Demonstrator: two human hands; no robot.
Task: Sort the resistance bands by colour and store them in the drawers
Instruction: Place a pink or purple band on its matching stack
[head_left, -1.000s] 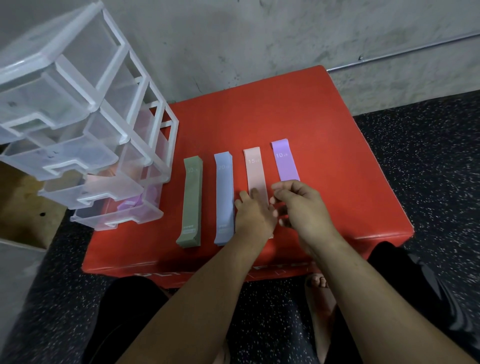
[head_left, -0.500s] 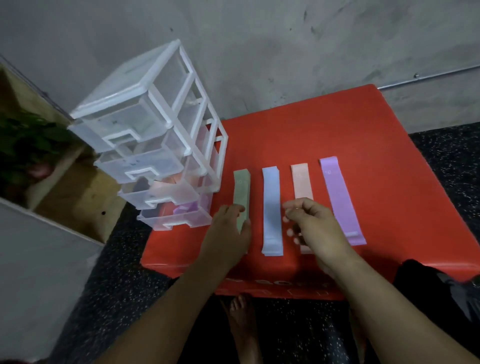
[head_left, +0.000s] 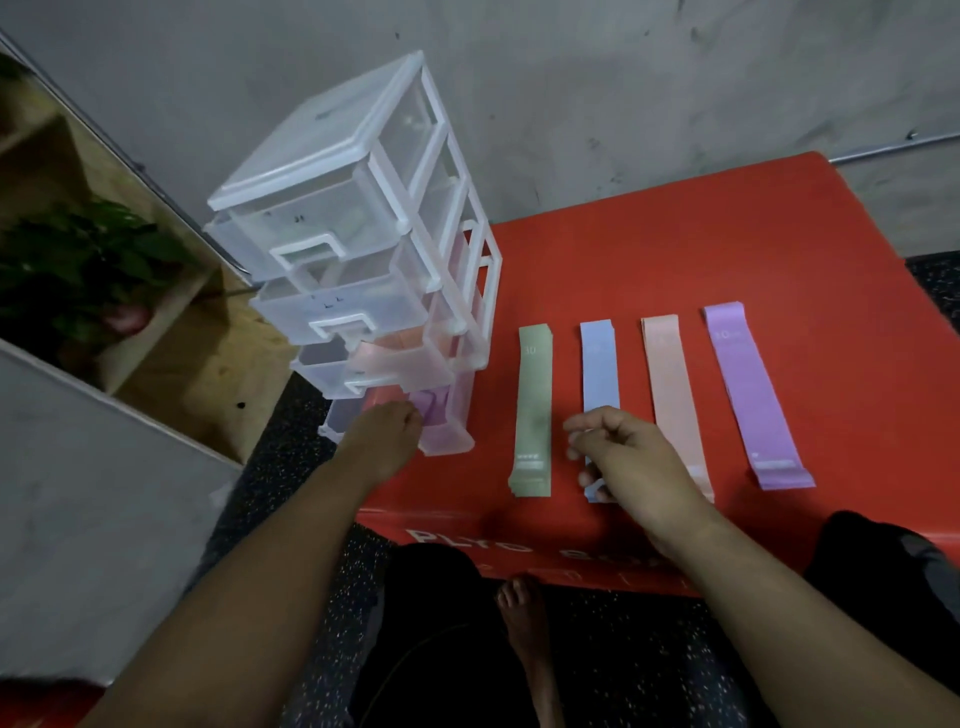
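Note:
Four resistance bands lie side by side on the red plyo box (head_left: 727, 249): green (head_left: 532, 410), blue (head_left: 598, 358), pink (head_left: 670, 384) and purple (head_left: 748, 395). A clear four-drawer unit (head_left: 363, 208) stands at the box's left edge. Its third drawer (head_left: 395, 364) holds something pink, and the bottom drawer (head_left: 447, 436) holds a purple band (head_left: 428, 405). My left hand (head_left: 384, 436) is curled over the bottom drawer's front, hiding the handle. My right hand (head_left: 623, 457) hovers over the blue band's near end, fingers loosely curled, holding nothing.
A grey concrete wall rises behind the box. A wooden shelf (head_left: 171, 332) with a green plant (head_left: 78, 270) sits left of the drawers. My legs and a bare foot (head_left: 524, 618) are on the dark speckled floor below the box's front edge.
My left hand left the green band and went left to the bottom drawer's front. My right hand shifted left from the pink band to above the blue one. The view swung left.

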